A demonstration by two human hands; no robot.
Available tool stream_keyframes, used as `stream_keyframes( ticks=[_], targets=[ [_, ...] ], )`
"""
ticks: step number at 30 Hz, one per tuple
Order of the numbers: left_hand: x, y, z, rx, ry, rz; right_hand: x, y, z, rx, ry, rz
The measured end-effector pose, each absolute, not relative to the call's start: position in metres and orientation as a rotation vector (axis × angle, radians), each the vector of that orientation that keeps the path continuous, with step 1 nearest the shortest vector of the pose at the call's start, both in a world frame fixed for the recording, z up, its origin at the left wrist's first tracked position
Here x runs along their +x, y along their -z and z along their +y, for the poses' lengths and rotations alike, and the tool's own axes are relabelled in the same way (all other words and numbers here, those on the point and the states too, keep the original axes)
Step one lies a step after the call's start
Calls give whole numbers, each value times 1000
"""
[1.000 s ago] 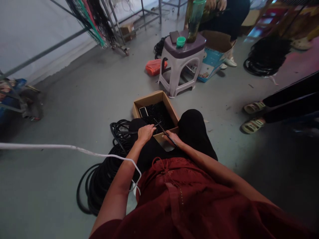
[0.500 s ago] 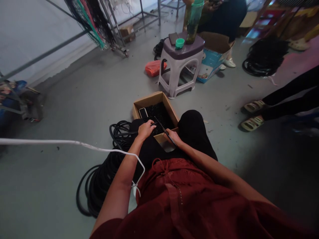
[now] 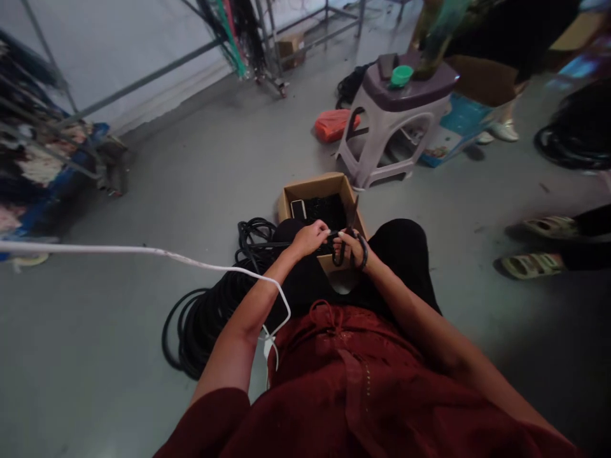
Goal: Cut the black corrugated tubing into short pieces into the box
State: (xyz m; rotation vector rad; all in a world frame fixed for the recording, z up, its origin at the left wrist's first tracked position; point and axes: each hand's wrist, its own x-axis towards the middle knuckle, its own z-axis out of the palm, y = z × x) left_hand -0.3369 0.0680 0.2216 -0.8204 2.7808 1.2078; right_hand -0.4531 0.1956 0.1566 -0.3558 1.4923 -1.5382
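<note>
Both your hands meet over the open cardboard box (image 3: 319, 189). Your left hand (image 3: 310, 238) is curled around a smooth black cable (image 3: 267, 245) running sideways from the floor coil (image 3: 210, 318); just right, your right hand (image 3: 352, 247) pinches its looped end.

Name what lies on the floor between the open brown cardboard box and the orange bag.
Bare grey concrete floor in the head view: nothing lies between the open brown cardboard box and the orange bag.

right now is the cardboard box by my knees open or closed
Open: the cardboard box has no lid over it, and black parts and a phone show inside.
</note>
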Motion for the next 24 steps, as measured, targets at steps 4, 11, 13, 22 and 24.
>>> stream_keyframes(
  ticks=[4,11,13,22,24],
  targets=[
    [-331,-229,78,-684,-1309,2772,-445,-172,184,-268,1704,1210],
    [-300,-266,62,-599,-1282,2891,-441,-191,193,-356,1704,1263],
    [-268,-284,35,-671,-1394,2920,-448,-193,200,-326,1748,1238],
    [-20,-233,-48,-2733,-2032,2129,-473,-211,235,-121,1863,1167],
    [4,-192,-19,-2905,-2024,1689,-470,-223,239,-124,1852,1166]
  ],
)
